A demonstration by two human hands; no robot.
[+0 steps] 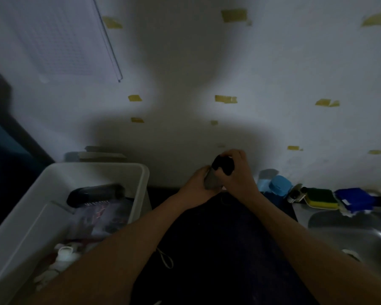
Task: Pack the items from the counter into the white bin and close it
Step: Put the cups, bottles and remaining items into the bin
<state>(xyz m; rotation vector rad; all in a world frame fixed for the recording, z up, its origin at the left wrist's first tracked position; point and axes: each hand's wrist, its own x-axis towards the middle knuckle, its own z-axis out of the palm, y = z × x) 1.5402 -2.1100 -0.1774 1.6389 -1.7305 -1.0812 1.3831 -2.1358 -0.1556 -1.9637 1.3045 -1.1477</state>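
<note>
In the middle of the frame the right hand (237, 172) curls over the black top of a small grey item (211, 181). The left hand (196, 183) grips its grey lower part from the left. Both hands hold it above the back edge of the dark counter (218, 249), close to the wall (185, 62); the dim light hides what the item is.

A thin cord (165, 259) lies looped on the counter between the forearms.

The white bin (97, 166) stands open at the lower left. It holds a black tube (95, 192), a wrapped packet (101, 214) and small white pieces.

At the right edge, beside the sink (361, 234), lie a light-blue container (279, 186), a yellow-green sponge (321, 198) and a blue cloth (354, 201).

Strips of yellow tape (226, 99) dot the wall.
</note>
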